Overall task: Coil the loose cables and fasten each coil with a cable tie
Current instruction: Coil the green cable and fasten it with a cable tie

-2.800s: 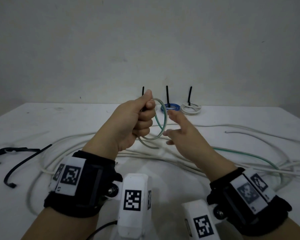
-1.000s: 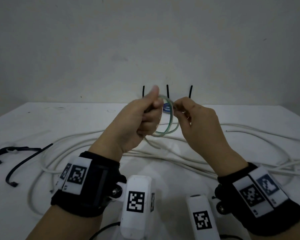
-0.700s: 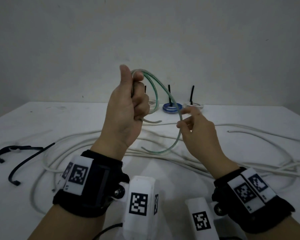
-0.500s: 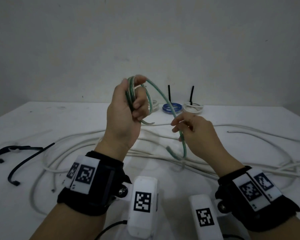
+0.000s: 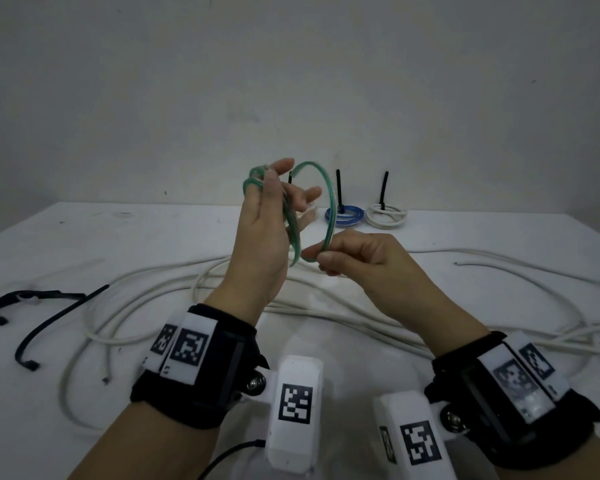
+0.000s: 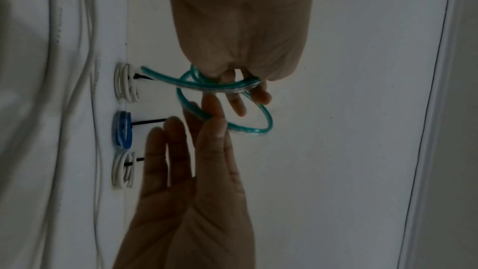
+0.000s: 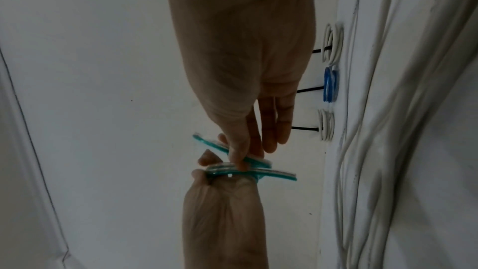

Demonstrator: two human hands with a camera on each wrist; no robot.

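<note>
A person's two hands hold a green cable (image 5: 327, 199) in the air above a white table (image 5: 125, 244). The left hand (image 5: 264, 237) stands upright with fingers mostly straight, the wound green loops hung over them and pinned by the thumb. The right hand (image 5: 364, 261) pinches the free end of the same cable between thumb and fingertips, bringing the last arc round toward the coil. The cable looks springy; with the left fingers this relaxed, the loops could likely slip off or spring apart before a tie goes on, and the short tail may flick loose if the pinch eases. At the back edge of the table three finished coils sit in a row, one blue coil (image 5: 344, 215) between two white ones, each with a black tie standing up. Loose white cables (image 5: 187, 299) sprawl across the table, too tangled to count. A few spare black cable ties (image 5: 42, 313) lie at the far left
</note>
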